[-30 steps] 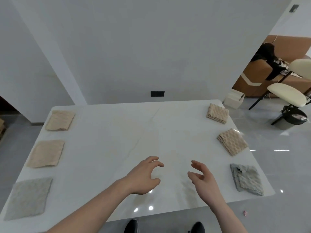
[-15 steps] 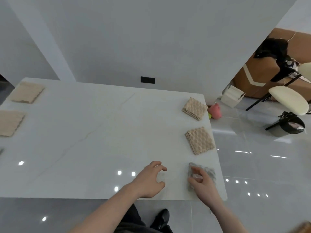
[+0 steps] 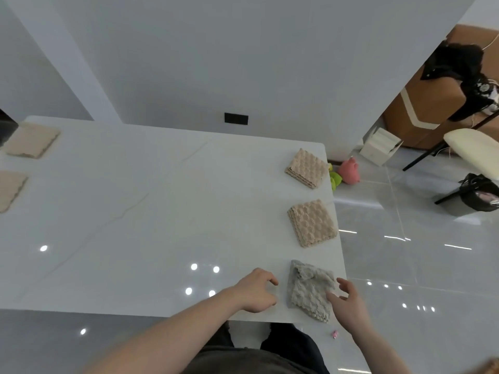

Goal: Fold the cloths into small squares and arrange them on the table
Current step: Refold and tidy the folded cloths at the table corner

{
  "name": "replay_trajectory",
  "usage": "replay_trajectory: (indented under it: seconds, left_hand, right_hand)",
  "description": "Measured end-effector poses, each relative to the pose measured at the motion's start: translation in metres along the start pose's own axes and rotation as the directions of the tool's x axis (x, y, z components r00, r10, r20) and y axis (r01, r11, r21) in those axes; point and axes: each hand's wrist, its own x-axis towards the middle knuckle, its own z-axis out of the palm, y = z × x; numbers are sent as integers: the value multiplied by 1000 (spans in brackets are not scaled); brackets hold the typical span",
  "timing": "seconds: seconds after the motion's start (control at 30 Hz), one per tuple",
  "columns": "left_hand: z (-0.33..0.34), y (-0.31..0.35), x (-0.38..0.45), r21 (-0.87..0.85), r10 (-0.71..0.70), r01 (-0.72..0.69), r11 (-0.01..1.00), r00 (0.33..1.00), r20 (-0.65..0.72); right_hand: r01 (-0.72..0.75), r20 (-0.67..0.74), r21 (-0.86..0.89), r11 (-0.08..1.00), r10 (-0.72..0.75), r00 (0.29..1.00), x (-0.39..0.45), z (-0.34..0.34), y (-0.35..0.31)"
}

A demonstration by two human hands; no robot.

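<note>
Lifted off the grey cloth (image 3: 310,291), right hand (image 3: 348,306) hovers loose-fingered; left hand (image 3: 256,291) likewise holds nothing.

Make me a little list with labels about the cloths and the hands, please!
grey cloth: folded but rumpled, near right corner of the table
folded beige cloths: two, one beyond the grey, one farthest
flat beige cloths: two at the far left, upper, lower
left hand: fingers curled, just left of the grey cloth, holding nothing
right hand: fingers loosely spread at the cloth's right edge
</note>
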Motion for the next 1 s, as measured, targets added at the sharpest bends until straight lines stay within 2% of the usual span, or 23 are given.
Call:
replay_trajectory:
  seconds: [0.2, 0.37, 0.6, 0.73, 0.8, 0.87, 1.0]
  left_hand:
    - [42, 35, 37, -200, -79, 80, 977, 997, 16]
    - [67, 51, 53, -391, -181, 177, 903, 983, 25]
    - [95, 60, 51, -435, -237, 228, 871, 971, 33]
    - [105, 64, 51, -462, -224, 164, 872, 971, -79]
    - [109, 64, 51, -345, -224, 143, 928, 952, -209]
    - [112, 62, 52, -143, -169, 130, 981, 936, -309]
    - [115, 69, 58, 117, -27, 60, 991, 964, -263]
  right_hand:
    - [-79, 119, -57, 995, 86, 989, 42, -10, 22]
    - [-108, 276, -61, 992, 120, 954, 73, -21, 26]
    - [20, 300, -94, 995, 9, 954, 108, -26, 14]
    - [54, 298, -79, 995, -28, 954, 120, -34, 16]
    - [52, 300, -69, 996, -29, 954, 125, -39, 22]
    - [22, 306, -71, 997, 1, 952, 125, -44, 23]
    - [5, 333, -125, 992, 37, 942, 127, -48, 25]
